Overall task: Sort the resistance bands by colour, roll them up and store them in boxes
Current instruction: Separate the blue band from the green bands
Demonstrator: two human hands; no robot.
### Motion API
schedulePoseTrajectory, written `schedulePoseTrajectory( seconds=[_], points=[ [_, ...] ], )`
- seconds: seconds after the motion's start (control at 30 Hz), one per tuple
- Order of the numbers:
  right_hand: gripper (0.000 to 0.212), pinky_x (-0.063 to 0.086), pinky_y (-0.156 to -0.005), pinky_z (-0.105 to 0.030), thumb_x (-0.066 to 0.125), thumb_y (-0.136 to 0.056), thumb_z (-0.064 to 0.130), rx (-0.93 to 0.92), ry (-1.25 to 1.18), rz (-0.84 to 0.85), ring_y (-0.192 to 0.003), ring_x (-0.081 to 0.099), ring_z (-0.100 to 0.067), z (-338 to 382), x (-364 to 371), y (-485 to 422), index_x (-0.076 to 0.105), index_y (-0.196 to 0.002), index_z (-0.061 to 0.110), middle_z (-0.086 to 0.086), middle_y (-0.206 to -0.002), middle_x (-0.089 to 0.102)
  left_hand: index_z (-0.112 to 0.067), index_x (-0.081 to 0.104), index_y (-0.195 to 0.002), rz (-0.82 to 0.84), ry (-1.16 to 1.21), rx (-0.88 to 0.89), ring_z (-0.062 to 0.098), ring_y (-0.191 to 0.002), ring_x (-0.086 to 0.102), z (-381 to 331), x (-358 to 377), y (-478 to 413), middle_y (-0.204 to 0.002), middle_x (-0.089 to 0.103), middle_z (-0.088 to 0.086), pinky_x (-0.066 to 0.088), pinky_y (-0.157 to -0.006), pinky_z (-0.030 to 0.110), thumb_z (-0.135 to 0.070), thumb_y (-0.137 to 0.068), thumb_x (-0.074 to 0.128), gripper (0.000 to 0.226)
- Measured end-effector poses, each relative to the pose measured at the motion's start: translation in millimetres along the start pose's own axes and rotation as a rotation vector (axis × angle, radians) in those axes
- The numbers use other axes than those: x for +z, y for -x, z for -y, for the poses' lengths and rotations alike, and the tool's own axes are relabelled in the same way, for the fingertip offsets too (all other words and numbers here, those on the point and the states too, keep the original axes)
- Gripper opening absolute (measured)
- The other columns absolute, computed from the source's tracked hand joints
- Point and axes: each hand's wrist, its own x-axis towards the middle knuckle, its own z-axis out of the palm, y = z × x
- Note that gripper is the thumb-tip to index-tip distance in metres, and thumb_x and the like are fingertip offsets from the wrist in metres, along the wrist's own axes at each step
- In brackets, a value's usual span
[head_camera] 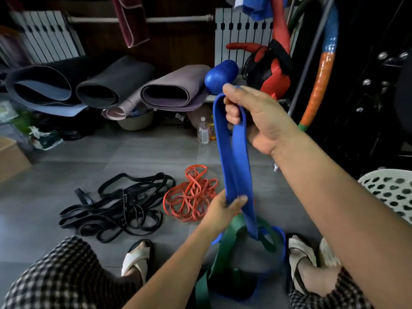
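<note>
A wide blue resistance band (pixel 231 157) hangs upright in front of me. My right hand (pixel 256 117) grips its top loop, held high. Lower down, my left hand (pixel 225 208) pinches both strands of the same band between thumb and fingers. The band's bottom end drops into a tangle of green bands (pixel 229 246) and more blue ones on the floor between my feet. A heap of thin orange bands (pixel 191 197) lies on the grey tiles just left of my left hand. Further left lies a pile of black bands (pixel 116 208).
A cardboard box (pixel 11 157) stands at the left edge. Rolled yoga mats (pixel 107 85) lie on a low shelf at the back, with a blue foam roller (pixel 220 74). A plastic bottle (pixel 203 130) stands on the floor. A white perforated stool (pixel 390 192) is at the right.
</note>
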Motion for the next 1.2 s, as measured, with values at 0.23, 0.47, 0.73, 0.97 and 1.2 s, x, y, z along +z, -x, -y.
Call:
schedulePoseTrajectory(
  seconds=[0.23, 0.47, 0.73, 0.97, 1.2],
  points=[
    [0.031, 0.048, -0.070, -0.026, 0.051, -0.087, 0.046, 0.354, 0.102, -0.257, -0.069, 0.060, -0.009, -68, -76, 27, 0.058, -0.082, 0.016, 0.002, -0.072, 0.065, -0.009, 0.043, -0.063, -0.325, 0.495, -0.041, 0.020, -0.052, 0.046, -54, -29, -24, -0.053, 0.046, 0.004, 0.043, -0.057, 0.030, -0.011, -0.097, 0.037, 0.034],
    [0.037, 0.046, -0.097, -0.027, 0.069, -0.077, 0.021, 0.447, 0.169, 0.206, -0.115, 0.056, -0.010, -156, -62, 98, 0.052, -0.110, 0.026, 0.004, -0.118, 0.060, -0.008, 0.045, -0.070, -0.170, 0.572, -0.264, 0.022, -0.055, 0.052, -91, -11, -30, -0.061, 0.045, 0.007, 0.046, -0.059, 0.037, -0.011, -0.096, 0.036, 0.027],
    [0.005, 0.051, -0.054, -0.026, 0.063, -0.086, 0.021, 0.311, 0.405, -0.012, -0.076, 0.061, -0.022, -177, -50, 87, 0.061, -0.092, 0.021, -0.017, -0.092, 0.068, -0.010, 0.051, -0.076, -0.175, 0.449, -0.238, 0.022, -0.080, 0.060, -94, -6, -40, -0.076, 0.054, 0.008, 0.046, -0.074, 0.039, -0.015, -0.094, 0.048, 0.019],
    [0.035, 0.037, -0.047, -0.015, 0.051, -0.084, 0.036, 0.261, 0.218, -0.263, -0.045, 0.050, -0.002, -149, -59, 55, 0.061, -0.081, 0.002, -0.017, -0.071, 0.060, -0.009, 0.059, -0.108, 0.027, 0.153, -0.154, 0.022, -0.104, 0.061, -50, -41, -20, -0.113, 0.062, 0.014, 0.046, -0.094, 0.036, -0.035, -0.082, 0.061, 0.037],
    [0.027, 0.034, -0.037, -0.016, 0.034, -0.098, 0.020, 0.270, -0.324, -0.226, -0.036, 0.043, -0.011, -98, -55, 45, 0.056, -0.094, 0.006, -0.014, -0.083, 0.071, -0.017, 0.052, -0.109, 0.080, -0.009, -0.049, -0.002, -0.080, 0.059, 28, 7, 8, -0.091, 0.064, -0.010, 0.049, -0.077, 0.017, 0.006, -0.079, 0.066, 0.041]
  ],
)
